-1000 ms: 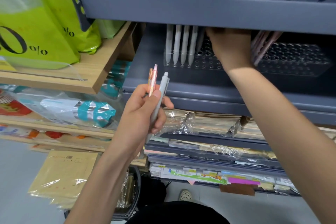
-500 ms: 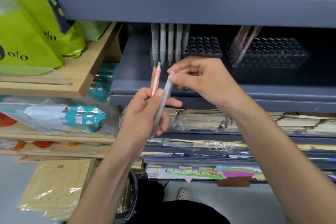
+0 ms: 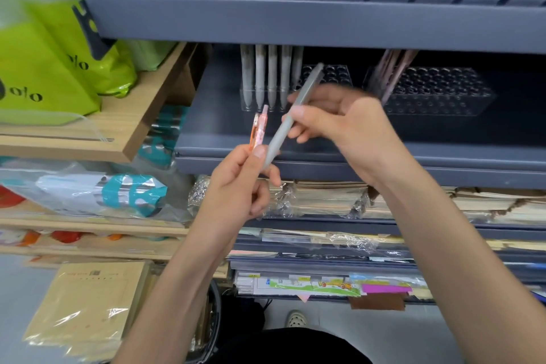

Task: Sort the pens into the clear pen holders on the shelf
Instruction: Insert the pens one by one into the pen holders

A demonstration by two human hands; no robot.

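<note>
**Grey pen pinched in front of the holders**

Head view: the right hand [image 3: 339, 121] is pinching a grey pen [image 3: 279, 139] between thumb and curled fingers, the pen slanting up to the right, its top blurred. Its lower end is meeting the left hand [image 3: 242, 186], which is gripping a pink-orange pen [image 3: 259, 128] upright under the thumb; whether it is gripping the grey one too, I cannot tell. Behind, on the grey-blue shelf [image 3: 413, 156], two clear holders are sitting side by side: the left holder [image 3: 336, 75] is carrying upright grey pens [image 3: 271, 74], the right holder [image 3: 443, 97] leaning pinkish pens [image 3: 390, 74]. Green bags [image 3: 44, 68] are resting on a wooden shelf [image 3: 118, 130] at left; wrapped paper stacks [image 3: 325, 198] are lying below.
</note>
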